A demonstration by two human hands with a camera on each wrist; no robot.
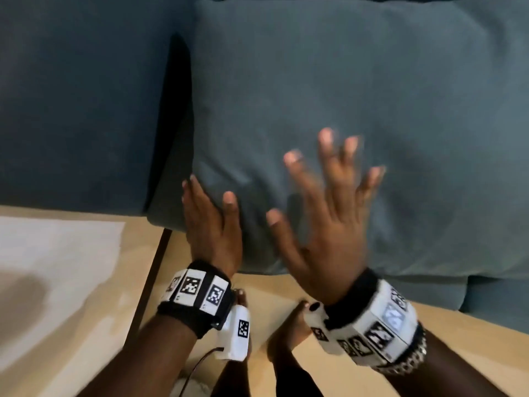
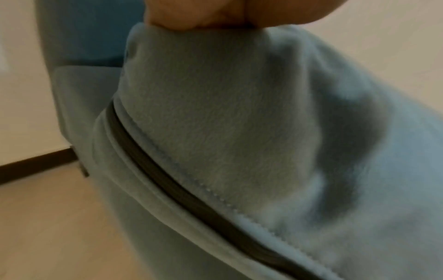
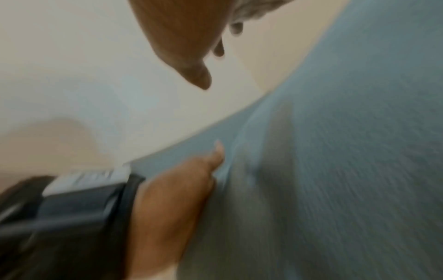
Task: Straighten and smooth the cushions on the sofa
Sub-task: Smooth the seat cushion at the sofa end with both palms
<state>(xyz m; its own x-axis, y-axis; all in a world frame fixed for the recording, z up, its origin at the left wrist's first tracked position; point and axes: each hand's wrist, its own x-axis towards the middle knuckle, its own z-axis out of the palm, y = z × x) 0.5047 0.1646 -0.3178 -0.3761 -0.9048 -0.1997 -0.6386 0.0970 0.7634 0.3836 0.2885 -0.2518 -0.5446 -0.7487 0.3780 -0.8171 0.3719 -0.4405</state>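
Note:
A blue-grey cushion [image 1: 329, 96] fills the upper right of the head view. My left hand [image 1: 209, 213] lies flat against its near left corner, fingers straight along the side and thumb on the face. My right hand [image 1: 326, 207] hovers spread over the cushion's near part, blurred and holding nothing. The left wrist view shows the cushion corner [image 2: 227, 123] with a dark zipper [image 2: 167, 180] along its seam and my palm [image 2: 203, 13] pressing on top. In the right wrist view my right thumb [image 3: 187, 47] hangs free above the cushion [image 3: 347, 170], while my left hand [image 3: 182, 185] touches the fabric.
Darker blue sofa upholstery [image 1: 80, 110] lies left of the cushion, with a dark gap [image 1: 174, 110] between them. Light wooden floor [image 1: 286, 296] runs below, with my bare foot [image 1: 289, 325] on it. A white sheet [image 1: 57, 253] covers the floor at the left, past a dark strip [image 1: 151, 267].

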